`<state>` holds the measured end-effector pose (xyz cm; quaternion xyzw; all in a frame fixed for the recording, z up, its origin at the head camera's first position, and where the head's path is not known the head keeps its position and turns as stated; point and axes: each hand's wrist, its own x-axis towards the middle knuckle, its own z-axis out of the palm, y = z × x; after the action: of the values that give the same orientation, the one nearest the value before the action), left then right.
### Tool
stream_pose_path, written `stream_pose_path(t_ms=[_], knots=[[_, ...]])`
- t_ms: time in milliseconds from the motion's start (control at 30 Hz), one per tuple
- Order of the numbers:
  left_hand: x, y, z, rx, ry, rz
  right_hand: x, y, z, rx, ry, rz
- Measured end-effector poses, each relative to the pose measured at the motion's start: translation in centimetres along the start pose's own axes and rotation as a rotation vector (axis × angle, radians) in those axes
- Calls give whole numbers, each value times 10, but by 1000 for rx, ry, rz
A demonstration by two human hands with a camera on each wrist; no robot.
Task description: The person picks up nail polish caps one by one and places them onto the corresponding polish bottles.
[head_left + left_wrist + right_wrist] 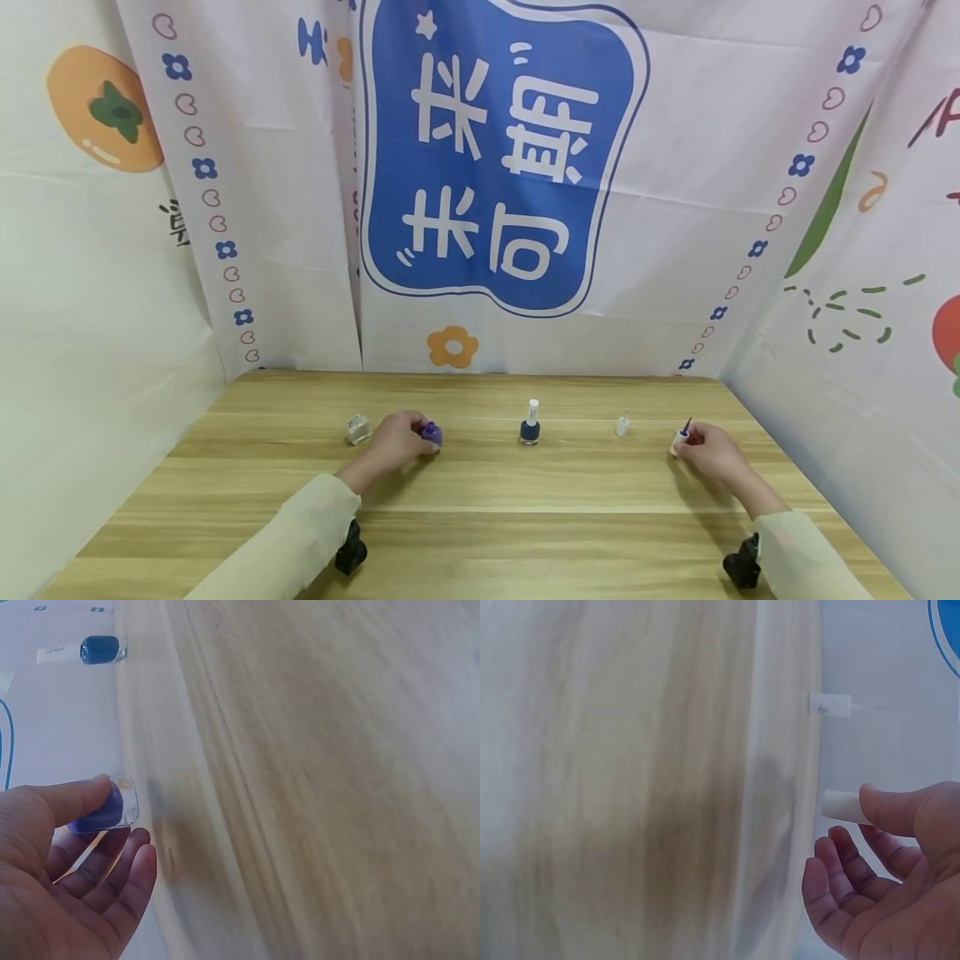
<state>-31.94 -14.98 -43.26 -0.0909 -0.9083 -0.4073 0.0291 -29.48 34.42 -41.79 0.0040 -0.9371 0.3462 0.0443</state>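
Note:
My left hand (397, 440) pinches a small purple nail polish bottle (432, 433) between thumb and fingers. No cap sits on it. In the left wrist view the clear base of that purple bottle (129, 804) faces the wood. Far to the right, my right hand (712, 452) grips a white nail polish cap (678, 442) whose dark brush points upward. The right wrist view shows the white cap (842, 805) between thumb and fingers. Between the hands, a capped dark blue nail polish bottle (530, 430) stands upright.
An uncapped clear polish bottle (358, 429) stands left of my left hand. A second white cap (622, 427), brush up, stands left of my right hand. The wooden table (480, 533) ends at a printed cloth backdrop (675, 250).

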Motion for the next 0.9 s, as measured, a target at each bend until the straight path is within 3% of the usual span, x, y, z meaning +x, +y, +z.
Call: stream_pose_path(t_ms=[167,500,900], knots=[[-1,5,-1,-82,-11,-16,-2,-8,-4,-3,2,-27],[-3,16,-5,-115,-22,-20,-5,-25,-6,100,-23,-69],[-11,19,-4,-236,-68,-19,-15,-52,-1,165,-95,-128]])
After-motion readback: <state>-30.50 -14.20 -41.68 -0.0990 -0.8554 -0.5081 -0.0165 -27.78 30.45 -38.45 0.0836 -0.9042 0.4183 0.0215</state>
